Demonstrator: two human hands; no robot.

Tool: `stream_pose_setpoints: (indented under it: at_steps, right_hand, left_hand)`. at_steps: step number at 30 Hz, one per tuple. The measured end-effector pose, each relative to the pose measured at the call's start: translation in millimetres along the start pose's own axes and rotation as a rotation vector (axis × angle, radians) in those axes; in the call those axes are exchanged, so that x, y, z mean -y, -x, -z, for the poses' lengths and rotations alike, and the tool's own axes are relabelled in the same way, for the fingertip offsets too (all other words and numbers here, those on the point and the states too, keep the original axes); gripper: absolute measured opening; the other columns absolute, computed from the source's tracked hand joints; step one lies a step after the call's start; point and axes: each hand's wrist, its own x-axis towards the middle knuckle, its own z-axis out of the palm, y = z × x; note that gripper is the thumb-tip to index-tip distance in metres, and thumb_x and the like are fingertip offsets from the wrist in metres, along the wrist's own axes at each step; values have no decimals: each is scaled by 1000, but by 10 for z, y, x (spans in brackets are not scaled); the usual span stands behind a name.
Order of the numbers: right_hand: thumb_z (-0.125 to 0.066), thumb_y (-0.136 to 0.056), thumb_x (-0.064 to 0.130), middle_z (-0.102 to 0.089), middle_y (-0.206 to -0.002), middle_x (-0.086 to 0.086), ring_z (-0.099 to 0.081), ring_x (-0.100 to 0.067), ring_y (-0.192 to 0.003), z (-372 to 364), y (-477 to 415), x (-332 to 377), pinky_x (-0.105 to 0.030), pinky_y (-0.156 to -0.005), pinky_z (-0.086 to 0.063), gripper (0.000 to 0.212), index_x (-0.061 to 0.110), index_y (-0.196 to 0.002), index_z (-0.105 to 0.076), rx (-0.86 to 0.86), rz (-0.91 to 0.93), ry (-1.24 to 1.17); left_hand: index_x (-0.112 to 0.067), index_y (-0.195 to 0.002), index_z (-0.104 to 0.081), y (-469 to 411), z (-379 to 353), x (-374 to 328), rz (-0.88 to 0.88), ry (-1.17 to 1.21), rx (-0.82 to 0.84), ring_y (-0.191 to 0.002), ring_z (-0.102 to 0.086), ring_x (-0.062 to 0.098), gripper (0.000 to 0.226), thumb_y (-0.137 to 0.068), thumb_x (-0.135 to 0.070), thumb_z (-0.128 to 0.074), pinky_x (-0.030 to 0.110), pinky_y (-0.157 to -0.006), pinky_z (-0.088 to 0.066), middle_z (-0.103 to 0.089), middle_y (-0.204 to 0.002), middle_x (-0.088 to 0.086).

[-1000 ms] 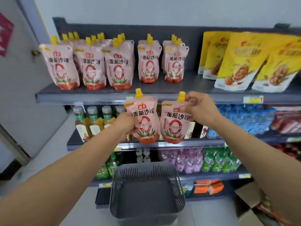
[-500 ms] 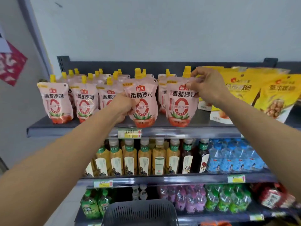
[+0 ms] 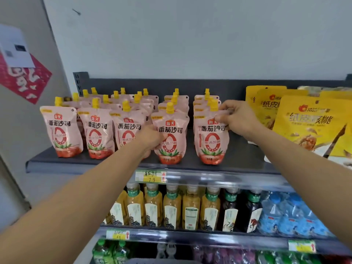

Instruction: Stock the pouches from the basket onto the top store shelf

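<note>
Two pink pouches with yellow caps stand at the front of the dark top shelf [image 3: 242,159]. My left hand [image 3: 150,139] grips the left side of one pouch [image 3: 171,138]. My right hand [image 3: 238,119] pinches the top right corner of the other pouch [image 3: 211,140]. Both pouches stand upright, their bases on the shelf, in front of rows of the same pouches. Several more pink pouches [image 3: 95,134] fill the shelf to the left. Only a sliver of the grey basket [image 3: 162,261] shows at the bottom edge.
Large yellow snack bags [image 3: 308,128] stand on the top shelf right of my right hand. The shelf below holds tea bottles [image 3: 171,208] and blue water bottles [image 3: 285,214]. A price tag [image 3: 150,176] hangs on the shelf edge. A wall with a red poster [image 3: 24,79] is at left.
Both hands lifted the two pouches from above the basket up to the top shelf and set them down at the front of the rows. The camera tilted upward.
</note>
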Motion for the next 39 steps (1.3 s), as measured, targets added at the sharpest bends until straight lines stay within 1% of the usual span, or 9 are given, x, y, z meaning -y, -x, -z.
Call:
stream_pose_setpoints:
  at_steps: [5,9,15,19,22,25,28,33,39]
  right_hand:
    - [-63,-85,0,-61,-83,7,-61,-6,-72,-57,-118,-207,-21,-57,-52,22,19,-77,-57,35,-39,-113]
    - [-68,-80,-3,-60,-97,2,-62,-14,-80,-65,-140,-367,-26,-61,-54,36,12,-106,-49,17,-157,-232]
    - [-71,-76,-4,-68,-108,-7,-65,-27,-101,-141,-51,-587,-40,-84,-55,43,11,-112,-54,239,-340,-257]
    - [-68,-79,-5,-66,-104,-4,-63,-23,-97,-185,-42,-562,-34,-77,-53,36,14,-105,-54,213,-314,-214]
    - [-67,-79,-7,-64,-102,-3,-61,-21,-95,-195,-53,-531,-37,-81,-53,37,15,-106,-55,220,-302,-192]
    - [-68,-79,-6,-66,-106,-6,-63,-23,-97,-193,-66,-549,-42,-87,-53,36,14,-107,-57,205,-308,-181]
    - [-68,-79,-5,-67,-106,-6,-63,-23,-97,-211,-65,-554,-41,-86,-53,34,14,-105,-57,190,-308,-186]
    - [-69,-79,-3,-66,-99,-2,-63,-22,-94,-207,-32,-533,-27,-65,-52,34,13,-105,-55,195,-321,-219]
    - [-67,-81,-2,-64,-115,-9,-61,-22,-97,-213,27,-536,-35,-78,-52,39,9,-115,-53,190,-337,-226]
  left_hand:
    - [-14,-90,-57,-85,-59,18,5,37,-18,-75,-56,13,15,-92,-1,-51,24,-60,-45,-62,-88,3]
    - [-18,-80,-55,-131,-54,22,-12,56,-8,-75,-54,13,29,-91,7,-45,24,-62,-43,-60,-79,-1]
    - [-10,-105,-54,-178,-46,87,-18,69,-2,-75,-52,14,30,-90,12,-41,25,-63,-42,-61,-88,3]
    - [-8,-117,-57,-200,-89,73,-31,79,-61,-77,-55,12,33,-92,8,-44,24,-64,-45,-65,-103,7]
    - [-6,-123,-55,-209,-111,99,-21,103,-79,-99,-58,22,35,-92,7,-44,26,-67,-48,-62,-122,12]
    - [-7,-123,-54,-214,-113,101,-8,108,-57,-100,-55,20,35,-93,7,-44,24,-65,-48,-61,-124,12]
    - [-8,-124,-53,-221,-95,115,17,70,-50,-104,-57,24,36,-92,7,-45,33,-76,-51,-61,-125,12]
    - [-6,-125,-51,-210,-77,165,41,35,-64,-116,-57,29,38,-90,8,-48,41,-94,-51,-60,-127,13]
    - [-4,-130,-44,-149,-78,199,50,-12,-77,-117,-56,29,47,-86,6,-56,39,-93,-52,-57,-129,15]
